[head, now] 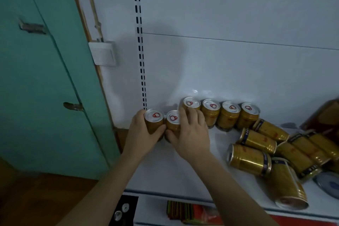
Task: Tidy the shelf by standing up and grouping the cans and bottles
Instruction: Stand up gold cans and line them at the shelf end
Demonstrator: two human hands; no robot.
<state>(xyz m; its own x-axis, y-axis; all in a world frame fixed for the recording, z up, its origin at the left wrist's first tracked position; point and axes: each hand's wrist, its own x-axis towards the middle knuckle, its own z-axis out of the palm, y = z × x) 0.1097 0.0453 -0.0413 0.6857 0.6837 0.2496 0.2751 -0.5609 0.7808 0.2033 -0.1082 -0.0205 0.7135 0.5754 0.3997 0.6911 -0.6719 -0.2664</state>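
Two gold cans stand upright at the left end of the white shelf point(183, 174). My left hand point(141, 134) grips the leftmost can point(153, 118) around its side. My right hand point(190, 132) grips the can beside it point(173, 118), and the two cans touch. Behind my right hand, a row of several upright gold cans point(229, 113) lines the back wall. Several more gold cans point(256, 152) lie tipped in a heap on the right part of the shelf.
A slotted shelf upright point(141, 60) runs up the white back panel. Left of the shelf are a green door point(45, 79) and a white wall switch point(103, 53). A dark reddish package point(322, 113) sits at far right. Coloured items point(183, 211) lie on the shelf below.
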